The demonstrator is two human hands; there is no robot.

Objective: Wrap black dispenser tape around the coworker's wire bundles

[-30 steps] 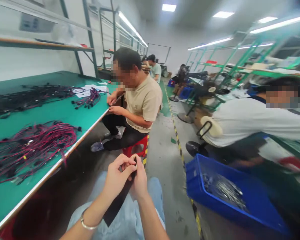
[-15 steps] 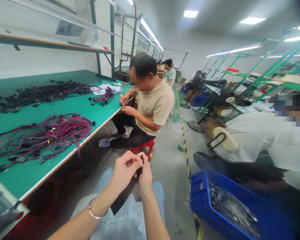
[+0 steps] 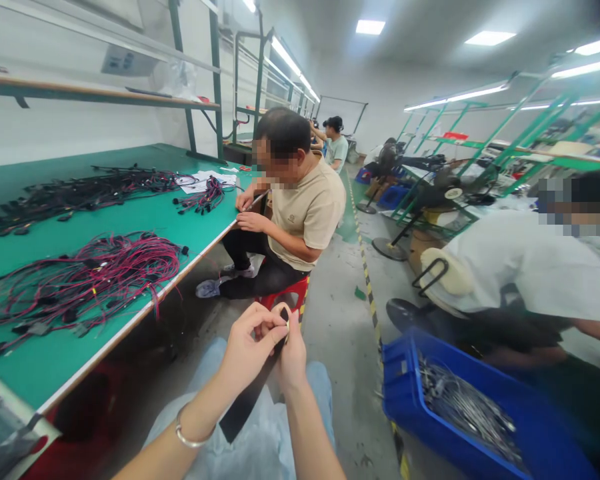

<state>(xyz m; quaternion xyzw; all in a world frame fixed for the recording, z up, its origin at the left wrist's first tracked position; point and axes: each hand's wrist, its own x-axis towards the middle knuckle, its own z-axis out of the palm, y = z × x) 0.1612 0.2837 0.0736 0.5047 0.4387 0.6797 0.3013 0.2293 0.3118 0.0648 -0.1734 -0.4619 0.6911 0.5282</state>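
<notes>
My left hand (image 3: 250, 341), with a silver bangle at its wrist, is closed in a pinch above my lap. Close beside it, my right hand (image 3: 293, 353) is closed around the upper end of a flat black strip (image 3: 241, 408). The strip hangs down at a slant between my forearms, over light blue clothing. Its dark top end shows between the fingertips of both hands, which meet there. A small pale spot shows at the pinch; I cannot make out what it is.
Red and black wire harnesses (image 3: 125, 270) lie on a green-topped table (image 3: 145, 337) to the left. A co-worker (image 3: 305, 207) sits ahead on a red stool (image 3: 285, 292). At right, a blue crate (image 3: 405, 380) holds metallic-looking cables, beside another person (image 3: 530, 267) bending over.
The fingers at the top of the black strip have shifted slightly, and a pale spot now shows there. My view has turned a little. The person at right has moved slightly.
</notes>
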